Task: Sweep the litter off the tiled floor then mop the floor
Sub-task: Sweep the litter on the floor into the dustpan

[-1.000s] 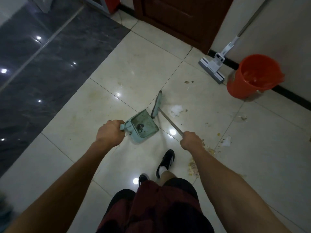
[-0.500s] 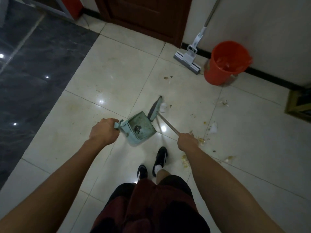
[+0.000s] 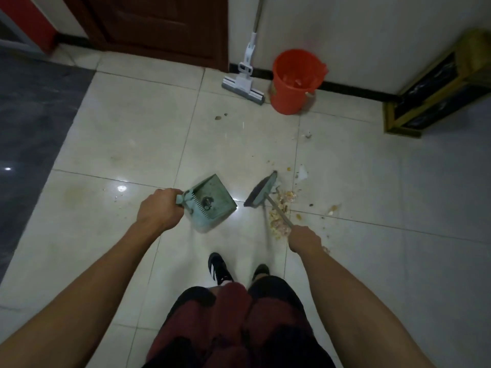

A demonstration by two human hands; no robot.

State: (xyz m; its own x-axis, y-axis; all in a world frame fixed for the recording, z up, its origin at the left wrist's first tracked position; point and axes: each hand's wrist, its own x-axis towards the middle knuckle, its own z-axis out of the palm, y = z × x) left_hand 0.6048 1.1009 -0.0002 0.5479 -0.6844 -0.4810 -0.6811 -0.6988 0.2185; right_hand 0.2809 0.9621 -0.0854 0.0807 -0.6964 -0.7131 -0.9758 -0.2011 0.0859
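Your left hand point(image 3: 159, 211) grips pale green plastic dustpan point(image 3: 212, 203); right hand point(image 3: 303, 239) grips grey-bristled broom point(image 3: 261, 191). Yellowish crumb litter point(image 3: 281, 208) lies just right of broom, nearer right hand; dustpan waits left.

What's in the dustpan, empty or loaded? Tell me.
Nearly empty: the dustpan, gripped by the left hand, holds one small dark clump; the litter lies outside.

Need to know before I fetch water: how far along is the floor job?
Early sweeping. Done: a little debris lies in the dustpan. In hand: left hand holds the dustpan, right hand grips the broom beside the litter. Left: scattered scraps, then mopping; the mop leans on the wall by the orange bucket.
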